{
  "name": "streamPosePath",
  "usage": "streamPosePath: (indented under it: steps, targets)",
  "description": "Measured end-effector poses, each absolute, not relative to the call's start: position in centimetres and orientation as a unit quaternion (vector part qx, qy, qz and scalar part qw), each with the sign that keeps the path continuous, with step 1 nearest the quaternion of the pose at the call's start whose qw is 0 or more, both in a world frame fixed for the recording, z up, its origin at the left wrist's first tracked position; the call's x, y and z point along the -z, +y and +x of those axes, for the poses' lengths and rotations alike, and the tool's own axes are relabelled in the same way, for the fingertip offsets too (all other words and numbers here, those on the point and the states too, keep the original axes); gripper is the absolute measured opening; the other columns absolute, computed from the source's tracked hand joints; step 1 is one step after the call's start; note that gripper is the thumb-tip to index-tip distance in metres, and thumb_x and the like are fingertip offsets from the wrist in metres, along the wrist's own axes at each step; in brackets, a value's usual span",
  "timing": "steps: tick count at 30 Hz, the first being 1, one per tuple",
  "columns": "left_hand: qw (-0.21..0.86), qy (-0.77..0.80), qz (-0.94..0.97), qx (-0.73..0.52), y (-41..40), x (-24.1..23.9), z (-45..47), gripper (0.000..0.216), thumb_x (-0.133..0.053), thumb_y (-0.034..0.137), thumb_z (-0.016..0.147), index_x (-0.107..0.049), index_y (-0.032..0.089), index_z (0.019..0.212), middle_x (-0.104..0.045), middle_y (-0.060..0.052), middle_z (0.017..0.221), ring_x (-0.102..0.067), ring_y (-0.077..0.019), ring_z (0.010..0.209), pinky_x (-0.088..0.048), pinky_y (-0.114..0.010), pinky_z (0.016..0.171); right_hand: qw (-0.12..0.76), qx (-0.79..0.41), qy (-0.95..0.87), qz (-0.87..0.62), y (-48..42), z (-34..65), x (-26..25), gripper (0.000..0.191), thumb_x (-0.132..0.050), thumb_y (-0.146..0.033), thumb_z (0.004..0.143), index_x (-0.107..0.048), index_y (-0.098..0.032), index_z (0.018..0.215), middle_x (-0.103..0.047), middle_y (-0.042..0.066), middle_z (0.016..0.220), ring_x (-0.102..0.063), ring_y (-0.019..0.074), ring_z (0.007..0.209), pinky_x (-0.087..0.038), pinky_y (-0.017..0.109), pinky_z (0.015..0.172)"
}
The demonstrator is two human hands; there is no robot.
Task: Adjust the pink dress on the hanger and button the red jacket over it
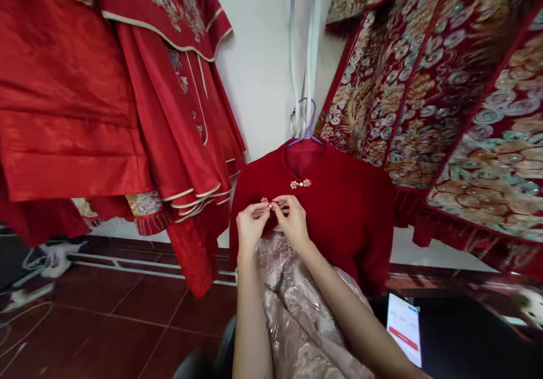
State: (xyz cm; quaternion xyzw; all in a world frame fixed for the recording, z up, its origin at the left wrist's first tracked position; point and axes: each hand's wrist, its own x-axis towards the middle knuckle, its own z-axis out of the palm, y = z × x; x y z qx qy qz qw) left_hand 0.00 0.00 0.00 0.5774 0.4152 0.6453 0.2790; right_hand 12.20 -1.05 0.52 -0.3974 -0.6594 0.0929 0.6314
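Observation:
A dark red jacket [339,209] hangs before me on a purple hanger [309,132]. At its neckline sits a gold and pearl frog button [301,184]. Lower and to the left, a second frog button [264,200] shows between my hands, partly covered by fingers. My left hand [251,226] pinches its left side with thumb and fingertips. From the right, my right hand [292,220] pinches the same button, its fingertips almost meeting the left ones. Shiny pinkish-grey fabric [292,294] lies under my forearms.
Red garments [169,102] hang at the left, and heavily embroidered ones [407,96] at the right. White straps [311,39] run down to the hanger. A lit phone [404,331] lies on a black surface [462,334] at lower right. Cables [46,260] lie on the left.

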Motion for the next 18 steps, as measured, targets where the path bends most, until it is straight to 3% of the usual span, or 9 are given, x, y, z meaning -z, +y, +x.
streamPosePath:
  steps: [6,10,14,18]
  targets:
    - [0.295,0.395,0.603,-0.628,-0.3,-0.1,-1.0,0.027,-0.066,0.025,0.072,-0.066,0.012,0.096,-0.071,-0.01,0.092,-0.067,-0.0168,0.082,-0.053,-0.031,0.08,0.604,-0.168,-0.659,-0.416,-2.2,13.6,-1.1,0.02,-0.049,-0.028,0.088,-0.057,-0.018,0.103,-0.063,0.007,0.095,-0.063,0.0155,0.085,-0.056,0.028,0.073]
    - [0.269,0.454,0.581,-0.62,-0.6,0.3,-4.3,0.021,-0.061,0.026,0.074,-0.065,0.014,0.091,-0.07,-0.009,0.092,-0.066,-0.0167,0.083,-0.051,-0.032,0.081,0.523,-0.254,-0.673,-0.457,-5.2,17.4,-1.4,0.021,-0.051,-0.033,0.087,-0.06,-0.019,0.101,-0.068,0.007,0.096,-0.067,0.0166,0.083,-0.056,0.031,0.076]
    - [0.32,0.509,0.62,-0.504,-1.4,1.3,-6.9,0.016,-0.06,0.023,0.071,-0.068,0.014,0.081,-0.071,-0.007,0.084,-0.064,-0.0159,0.078,-0.05,-0.028,0.077,0.399,-0.357,-0.671,-0.512,-7.5,21.5,-0.8,0.025,-0.05,-0.035,0.086,-0.065,-0.017,0.093,-0.07,0.007,0.085,-0.069,0.0173,0.072,-0.056,0.031,0.069]
    - [0.434,0.524,0.639,-0.361,-2.1,1.7,-6.9,0.019,-0.062,0.017,0.065,-0.071,0.012,0.081,-0.071,-0.005,0.079,-0.062,-0.014,0.07,-0.047,-0.025,0.068,0.314,-0.354,-0.672,-0.569,-7.5,23.0,0.3,0.029,-0.05,-0.037,0.084,-0.069,-0.015,0.082,-0.072,0.009,0.08,-0.069,0.0191,0.066,-0.054,0.03,0.063]
